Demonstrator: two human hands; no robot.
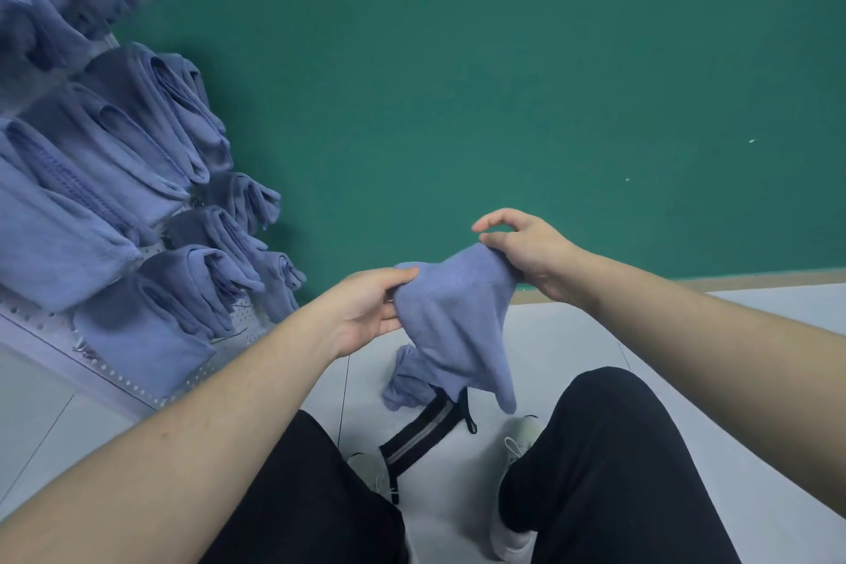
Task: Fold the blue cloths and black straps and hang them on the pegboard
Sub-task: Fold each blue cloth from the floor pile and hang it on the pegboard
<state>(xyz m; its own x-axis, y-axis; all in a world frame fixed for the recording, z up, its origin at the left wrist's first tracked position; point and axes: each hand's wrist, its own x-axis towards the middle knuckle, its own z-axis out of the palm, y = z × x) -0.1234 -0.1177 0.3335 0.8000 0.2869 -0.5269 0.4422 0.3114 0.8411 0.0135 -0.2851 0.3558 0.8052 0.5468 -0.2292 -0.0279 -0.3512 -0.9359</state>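
A blue cloth point(458, 316) hangs in the air between my hands, above my knees. My left hand point(366, 309) pinches its left upper edge between thumb and fingers. My right hand point(522, 250) grips its top right corner, with the index finger and thumb raised above the cloth. Below it, another blue cloth point(407, 382) lies crumpled on the floor beside a black strap point(419, 437) with a grey stripe. At the left, the white pegboard point(119, 376) carries several folded blue cloths point(114, 179) on its hooks.
A green wall point(503, 82) fills the background, close behind my hands. The pale tiled floor point(686, 380) stretches to the right. My legs in black trousers point(609, 472) and white shoes point(522, 435) flank the strap.
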